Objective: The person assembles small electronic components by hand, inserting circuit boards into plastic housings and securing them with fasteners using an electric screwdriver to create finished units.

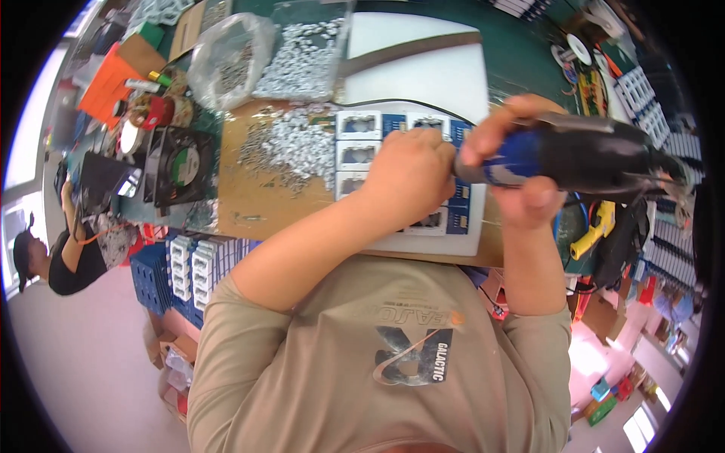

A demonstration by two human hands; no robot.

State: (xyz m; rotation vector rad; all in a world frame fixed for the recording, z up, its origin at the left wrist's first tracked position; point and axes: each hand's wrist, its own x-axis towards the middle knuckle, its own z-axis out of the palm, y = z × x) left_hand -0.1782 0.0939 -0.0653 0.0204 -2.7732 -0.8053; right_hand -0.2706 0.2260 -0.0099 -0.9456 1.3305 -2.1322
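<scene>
My right hand (513, 162) grips a blue and black electric screwdriver (581, 155), held level and pointing left over the work. My left hand (408, 177) is closed in a fist at the tool's tip, resting on a white tray (453, 238) of blue and white electrical parts (359, 155). What lies under the fist is hidden. A pile of small silver screws (291, 147) lies on the brown cardboard (249, 204) just left of the tray.
A clear bag of screws (226, 57) and a clear box of metal parts (306, 53) sit at the back. A black fan (177, 166) stands left. Stacks of blue and white parts (189, 268) lie at the bench edge. Another person (64, 253) sits far left.
</scene>
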